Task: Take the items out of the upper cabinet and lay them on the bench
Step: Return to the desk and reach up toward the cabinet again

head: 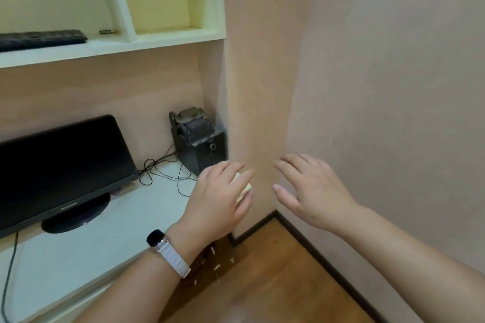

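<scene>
The left hand [217, 199] loosely clutches a pale item [242, 187] past the tabletop [147, 207] edge; it could drop to the floor [275, 278]; the right hand [312, 189] hangs spread, empty.

Dark monitor [60, 168], black speaker [202, 147], tangled cables [162, 168], wooden floor [275, 278]

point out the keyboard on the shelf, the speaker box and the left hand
keyboard [42, 39]: head view, on the middle of its dark key surface.
speaker box [207, 151]: head view, on its front face beside the knob.
left hand [217, 199]: head view, on the back of the hand.
</scene>
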A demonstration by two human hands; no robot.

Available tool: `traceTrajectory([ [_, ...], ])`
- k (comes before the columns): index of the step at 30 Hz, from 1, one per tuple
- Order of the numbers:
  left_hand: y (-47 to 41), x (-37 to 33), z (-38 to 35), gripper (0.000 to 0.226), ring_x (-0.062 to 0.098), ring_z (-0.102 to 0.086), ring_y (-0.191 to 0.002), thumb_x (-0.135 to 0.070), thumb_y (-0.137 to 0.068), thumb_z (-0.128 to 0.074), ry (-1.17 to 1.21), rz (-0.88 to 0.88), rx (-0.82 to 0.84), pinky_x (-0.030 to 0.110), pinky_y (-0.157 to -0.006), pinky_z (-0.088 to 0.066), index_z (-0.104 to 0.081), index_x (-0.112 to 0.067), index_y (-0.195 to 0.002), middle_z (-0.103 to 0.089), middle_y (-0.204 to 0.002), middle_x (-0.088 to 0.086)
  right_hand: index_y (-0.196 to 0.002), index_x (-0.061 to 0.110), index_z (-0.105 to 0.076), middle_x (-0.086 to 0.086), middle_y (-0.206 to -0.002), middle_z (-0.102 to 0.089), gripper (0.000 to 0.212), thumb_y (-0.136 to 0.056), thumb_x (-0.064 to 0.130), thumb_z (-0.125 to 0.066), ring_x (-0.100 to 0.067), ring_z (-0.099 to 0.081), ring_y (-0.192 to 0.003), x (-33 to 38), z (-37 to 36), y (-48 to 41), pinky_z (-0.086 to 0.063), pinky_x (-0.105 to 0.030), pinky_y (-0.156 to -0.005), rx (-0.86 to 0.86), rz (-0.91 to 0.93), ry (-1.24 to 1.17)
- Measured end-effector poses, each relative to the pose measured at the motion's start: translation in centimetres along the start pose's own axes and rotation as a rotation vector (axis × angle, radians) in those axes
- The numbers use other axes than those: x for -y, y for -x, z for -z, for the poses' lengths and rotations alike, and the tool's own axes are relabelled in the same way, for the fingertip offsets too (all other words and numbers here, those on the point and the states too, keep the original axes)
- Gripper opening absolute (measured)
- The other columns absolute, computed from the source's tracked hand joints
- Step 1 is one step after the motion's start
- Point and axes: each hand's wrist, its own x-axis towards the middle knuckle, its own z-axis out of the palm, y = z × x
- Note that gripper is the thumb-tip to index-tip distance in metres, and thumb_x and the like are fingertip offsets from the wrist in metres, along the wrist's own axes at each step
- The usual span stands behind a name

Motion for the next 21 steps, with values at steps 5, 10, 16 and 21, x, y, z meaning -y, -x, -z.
traceTrajectory([
  [5, -3.2, 3.2, 0.4, 0.039, 0.022, -0.05, -0.125, -0.039, -0.092, -0.053, -0.025, 0.036, -0.019, 0.04, -0.101, -0.04, -0.062, -0.022, -0.126, -0.061, -0.129, 0.0, -0.13, 0.018, -0.057, -0.003, -0.131, -0.059, 0.056, -0.094, 0.053, -0.034, -0.025, -0.053, -0.12, -0.5, 0.1, -5.1, -0.043, -0.04, -0.097, -0.02, 0.026, 0.002],
  [10, -5.8, 5.3, -0.2, 0.037, 0.021, -0.052, -0.123, -0.037, -0.091, -0.056, -0.069, 0.09, -0.055, 0.039, -0.1, -0.04, -0.064, -0.02, -0.122, -0.063, -0.127, 0.001, -0.131, 0.018, -0.056, -0.003, -0.134, -0.057, 0.059, -0.092, 0.054, -0.031, -0.025, -0.049, -0.125, -2.4, -1.2, -10.8, -0.041, -0.043, -0.098, -0.05, 0.075, -0.05],
  [16, -10.7, 8.4, -1.3, 0.039, 0.024, -0.054, -0.12, -0.038, -0.089, -0.057, -0.176, 0.181, -0.079, 0.04, -0.096, -0.042, -0.065, -0.019, -0.122, -0.062, -0.127, 0.002, -0.12, 0.012, -0.064, -0.008, -0.122, -0.064, 0.051, -0.09, 0.047, -0.042, -0.03, -0.058, -0.113, -6.0, -2.9, -18.1, -0.047, -0.043, -0.089, -0.207, 0.176, -0.172],
  [21, -17.2, 10.2, -1.2, 0.038, 0.027, -0.056, -0.117, -0.036, -0.087, -0.059, -0.286, 0.202, -0.151, 0.039, -0.094, -0.042, -0.067, -0.017, -0.119, -0.063, -0.125, 0.004, -0.12, 0.013, -0.064, -0.006, -0.121, -0.063, 0.05, -0.09, 0.047, -0.042, -0.027, -0.056, -0.112, -9.9, -2.1, -24.3, -0.047, -0.039, -0.088, -0.302, 0.251, -0.236],
])
